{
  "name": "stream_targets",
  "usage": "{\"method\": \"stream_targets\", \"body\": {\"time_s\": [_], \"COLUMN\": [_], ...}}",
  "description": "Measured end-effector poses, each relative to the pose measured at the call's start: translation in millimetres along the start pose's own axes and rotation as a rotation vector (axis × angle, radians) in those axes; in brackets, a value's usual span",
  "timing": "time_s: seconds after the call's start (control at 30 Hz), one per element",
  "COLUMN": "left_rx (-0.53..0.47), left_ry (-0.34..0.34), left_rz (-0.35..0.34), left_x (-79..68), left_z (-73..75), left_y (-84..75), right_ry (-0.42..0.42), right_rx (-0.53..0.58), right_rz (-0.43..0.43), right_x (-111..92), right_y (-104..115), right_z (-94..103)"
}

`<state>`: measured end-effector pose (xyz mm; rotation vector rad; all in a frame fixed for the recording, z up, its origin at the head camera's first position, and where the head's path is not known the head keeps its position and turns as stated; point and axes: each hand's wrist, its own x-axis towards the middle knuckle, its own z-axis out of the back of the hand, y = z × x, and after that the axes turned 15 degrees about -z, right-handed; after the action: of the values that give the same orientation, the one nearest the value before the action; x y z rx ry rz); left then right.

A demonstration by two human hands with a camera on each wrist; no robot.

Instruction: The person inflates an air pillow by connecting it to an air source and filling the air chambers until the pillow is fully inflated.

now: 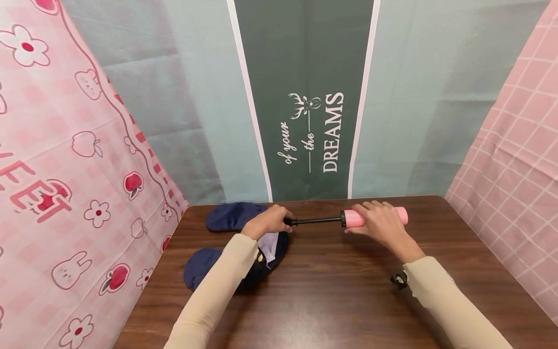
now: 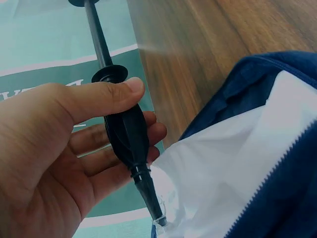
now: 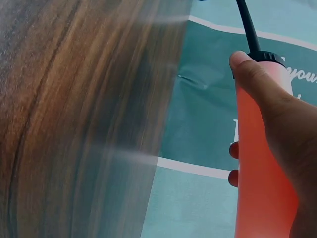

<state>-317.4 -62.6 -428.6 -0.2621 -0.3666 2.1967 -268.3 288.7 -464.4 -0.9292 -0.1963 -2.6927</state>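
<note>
A hand pump lies level above the far side of the wooden table [image 1: 331,291]. My right hand [image 1: 380,224] grips its pink barrel [image 1: 354,218], seen close in the right wrist view as pink barrel [image 3: 257,163]. My left hand [image 1: 267,221] grips the black handle [image 2: 126,134] at the end of the thin black rod [image 1: 316,221]. The black nozzle tip [image 2: 151,201] pokes into a clear valve on a deflated navy and white inflatable [image 1: 218,264], whose white panel [image 2: 223,183] lies under my left hand.
Printed cloths hang around the table: pink with apples and rabbits at left [image 1: 65,169], teal and green with "DREAMS" lettering behind [image 1: 305,131], pink check at right [image 1: 514,160]. A small black object [image 1: 398,279] sits by my right sleeve.
</note>
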Motion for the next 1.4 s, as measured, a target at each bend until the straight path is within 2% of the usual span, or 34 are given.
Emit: {"method": "stream_targets", "body": {"time_s": [0.17, 0.4, 0.57, 0.8, 1.1, 1.3, 1.4], "left_rx": [0.039, 0.084, 0.081, 0.072, 0.117, 0.129, 0.126], "left_ry": [0.017, -0.009, -0.007, 0.001, -0.028, -0.020, -0.019], "left_rz": [0.001, -0.037, -0.078, -0.174, -0.187, -0.158, -0.166], "left_x": [0.1, -1.4, -0.3, 9.3, 13.1, 12.0, 10.9], "left_z": [-2.4, -4.2, -6.8, -10.8, -12.5, -13.2, -12.8], "left_y": [-1.0, 2.2, 0.3, -12.8, -22.6, -20.4, -19.4], "right_ry": [0.002, 0.044, 0.089, 0.083, 0.032, 0.021, 0.028], "right_rx": [0.025, 0.038, 0.012, -0.009, -0.023, -0.025, -0.024], "right_rz": [-0.006, 0.028, 0.034, 0.047, 0.039, 0.032, 0.028], "right_x": [0, -1, -3, -3, -3, -3, -3], "right_y": [-2, 2, 20, 56, 84, 88, 87], "right_z": [1.2, 0.5, -5.4, -21.2, -36.1, -38.5, -38.1]}}
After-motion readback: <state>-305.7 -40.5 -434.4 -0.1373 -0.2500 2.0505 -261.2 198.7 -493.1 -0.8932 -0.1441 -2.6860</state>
